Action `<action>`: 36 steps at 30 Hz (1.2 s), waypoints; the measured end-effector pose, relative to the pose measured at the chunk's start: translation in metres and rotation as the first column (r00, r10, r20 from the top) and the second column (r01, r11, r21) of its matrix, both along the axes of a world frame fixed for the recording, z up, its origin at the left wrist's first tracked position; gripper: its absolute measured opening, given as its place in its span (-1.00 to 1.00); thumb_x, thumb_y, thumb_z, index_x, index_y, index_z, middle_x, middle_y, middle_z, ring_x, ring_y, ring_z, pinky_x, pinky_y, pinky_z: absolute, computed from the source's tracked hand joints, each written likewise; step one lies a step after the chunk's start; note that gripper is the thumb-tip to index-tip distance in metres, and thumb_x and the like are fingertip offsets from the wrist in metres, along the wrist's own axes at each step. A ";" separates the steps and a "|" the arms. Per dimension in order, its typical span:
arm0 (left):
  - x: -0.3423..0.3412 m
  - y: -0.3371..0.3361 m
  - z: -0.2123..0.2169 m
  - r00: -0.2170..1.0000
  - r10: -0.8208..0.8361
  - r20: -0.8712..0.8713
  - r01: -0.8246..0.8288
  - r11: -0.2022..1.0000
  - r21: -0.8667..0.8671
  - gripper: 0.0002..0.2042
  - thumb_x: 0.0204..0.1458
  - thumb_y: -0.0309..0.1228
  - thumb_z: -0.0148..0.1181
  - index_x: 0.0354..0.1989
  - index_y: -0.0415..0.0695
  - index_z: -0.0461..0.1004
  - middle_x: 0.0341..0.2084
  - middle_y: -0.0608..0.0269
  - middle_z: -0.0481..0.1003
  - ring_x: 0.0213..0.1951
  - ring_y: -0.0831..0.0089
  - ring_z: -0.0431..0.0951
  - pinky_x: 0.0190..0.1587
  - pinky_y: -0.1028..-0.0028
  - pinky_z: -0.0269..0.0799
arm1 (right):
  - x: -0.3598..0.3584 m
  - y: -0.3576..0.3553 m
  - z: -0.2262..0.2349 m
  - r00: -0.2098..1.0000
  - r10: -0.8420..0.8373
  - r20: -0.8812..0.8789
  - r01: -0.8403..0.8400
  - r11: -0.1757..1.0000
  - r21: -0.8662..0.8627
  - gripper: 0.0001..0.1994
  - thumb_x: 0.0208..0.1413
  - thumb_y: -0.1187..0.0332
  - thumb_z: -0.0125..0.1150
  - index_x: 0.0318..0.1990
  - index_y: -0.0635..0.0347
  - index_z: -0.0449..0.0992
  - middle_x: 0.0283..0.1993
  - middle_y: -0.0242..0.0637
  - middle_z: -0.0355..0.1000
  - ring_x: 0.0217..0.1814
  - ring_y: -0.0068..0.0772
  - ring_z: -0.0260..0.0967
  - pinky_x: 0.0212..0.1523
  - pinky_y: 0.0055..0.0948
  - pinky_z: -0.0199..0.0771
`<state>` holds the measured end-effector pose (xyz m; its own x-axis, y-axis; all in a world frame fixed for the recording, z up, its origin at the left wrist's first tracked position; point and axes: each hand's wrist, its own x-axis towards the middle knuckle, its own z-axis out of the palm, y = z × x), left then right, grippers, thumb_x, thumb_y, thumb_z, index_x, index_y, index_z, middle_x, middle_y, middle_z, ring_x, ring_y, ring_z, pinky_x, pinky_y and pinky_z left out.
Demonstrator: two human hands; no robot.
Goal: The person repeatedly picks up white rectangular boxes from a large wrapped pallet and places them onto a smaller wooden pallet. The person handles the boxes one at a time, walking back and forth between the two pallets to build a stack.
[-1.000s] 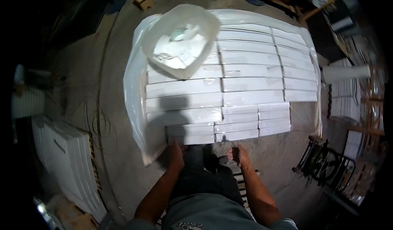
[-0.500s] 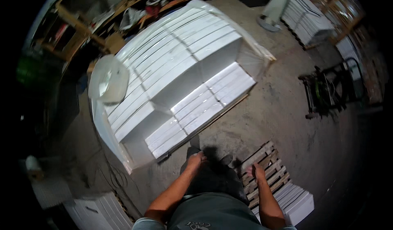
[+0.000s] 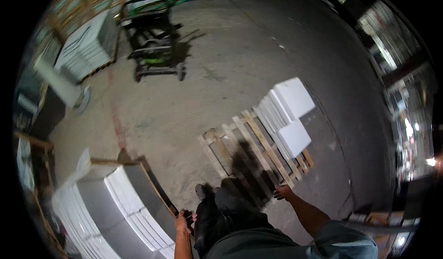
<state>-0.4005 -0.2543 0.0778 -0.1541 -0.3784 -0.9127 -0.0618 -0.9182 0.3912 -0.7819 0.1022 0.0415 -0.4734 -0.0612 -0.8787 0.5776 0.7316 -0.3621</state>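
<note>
The stack of white flat boxes [image 3: 115,213] is sitting low on the person's left, the left hand [image 3: 183,222] hanging just beside its edge, fingers curled, holding nothing I can make out. The right hand [image 3: 283,193] is swinging free, fingers loosely spread, over the wooden pallet [image 3: 240,153] carrying more white boxes [image 3: 288,116]; stepping squarely toward it seems wise

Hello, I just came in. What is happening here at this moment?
A person stands on a concrete floor between two loads of flat white boxes. Both hands are empty. The left hand hangs beside the big stack of white boxes on the person's left. The right hand hangs open over a wooden pallet, which carries only a few white boxes at its far end. A cart is parked farther back.
</note>
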 end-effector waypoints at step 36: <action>-0.809 0.482 -0.510 0.661 -0.734 -0.157 0.741 0.671 -0.016 -0.30 0.03 0.14 -0.08 0.19 -0.19 0.12 0.13 0.15 0.19 0.07 0.25 0.26 0.04 0.22 0.19 | -0.668 0.307 -0.434 0.715 0.414 -0.564 -0.101 0.859 0.502 -0.27 -0.08 -0.12 0.08 0.11 0.29 0.19 0.06 -0.01 0.25 0.15 -0.02 0.17 0.11 -0.13 0.18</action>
